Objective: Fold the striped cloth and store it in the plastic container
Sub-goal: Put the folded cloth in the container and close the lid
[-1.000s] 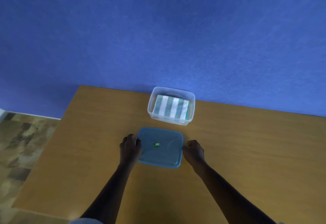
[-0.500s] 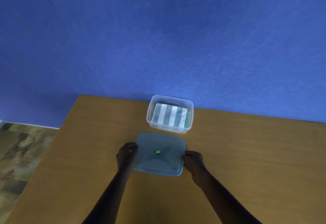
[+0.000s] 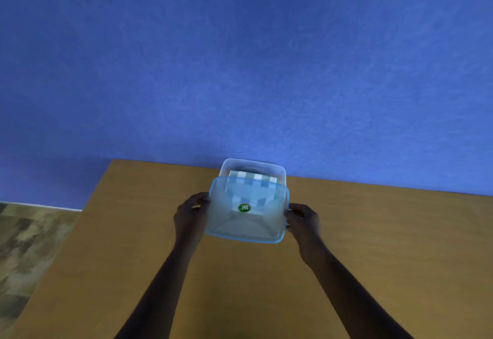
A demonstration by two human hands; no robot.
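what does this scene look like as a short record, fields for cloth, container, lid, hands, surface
cloth: striped cloth folded, lying inside the container
container: clear plastic container on the table's far edge, near the blue wall
lid: blue-rimmed lid held above the container, not seated
left hand: grip on the lid's left edge
right hand: grip on the lid's right edge
surface: wooden table

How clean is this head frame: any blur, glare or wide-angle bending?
Head view: dim, blue-tinted light; the hands and lid look slightly soft; no hard glare; the striped cloth reads hazily through the translucent lid; the table far edge slants, and wide-angle bending cannot be told apart from tilt.
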